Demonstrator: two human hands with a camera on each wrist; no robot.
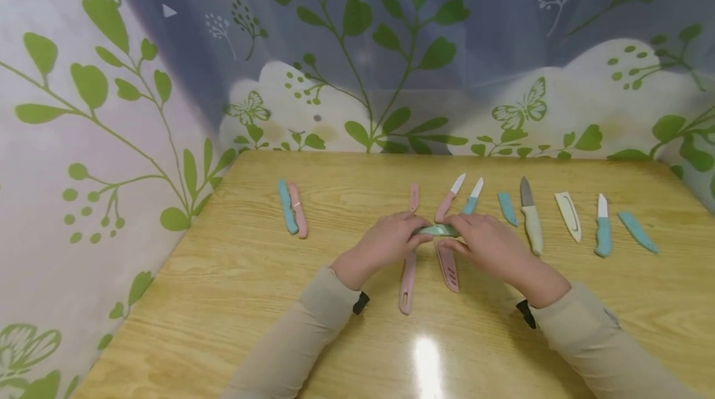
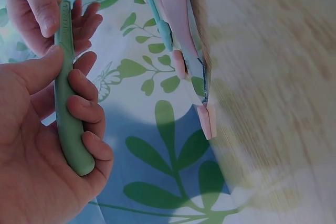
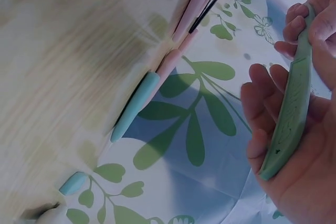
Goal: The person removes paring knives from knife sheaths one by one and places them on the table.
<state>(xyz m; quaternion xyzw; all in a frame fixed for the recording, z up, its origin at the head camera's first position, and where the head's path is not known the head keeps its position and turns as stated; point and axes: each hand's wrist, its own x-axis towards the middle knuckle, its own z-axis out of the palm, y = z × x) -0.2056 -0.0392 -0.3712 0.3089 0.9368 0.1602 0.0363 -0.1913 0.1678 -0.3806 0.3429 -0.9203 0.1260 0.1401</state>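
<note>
Evidently the left hand (image 1: 385, 242) curls its fingers and thumb round the green handle (image 2: 70, 142) of a green knife (image 1: 438, 231), while the right hand (image 1: 488, 241) pinches the green sheath (image 3: 291, 114) between thumb and fingers. The knife lies level between the two hands, crosswise above the table (image 1: 184, 300), its blade out of sight inside the sheath.

It looks light and stiff, probably plastic outside; the smooth, rounded handle may slip a little, so the full palm grip suits it. The sheath is flat and thin, best pinched by its broad faces, with fingers away from the seam where it meets the handle.

Just below the right fingers sits a pink sheath (image 1: 447, 265); a pink utensil (image 1: 408, 284) runs under the left hand, its middle hidden in the head view. Beyond the right hand, a pink knife (image 1: 445, 206) and a blue knife (image 1: 469, 205) show bare white blades pointing away from the person, and a cream knife (image 1: 533, 225) has a bare grey one; those edges deserve care. The wider gap runs leftward, toward the blue and pink pair (image 1: 293, 210).
</note>
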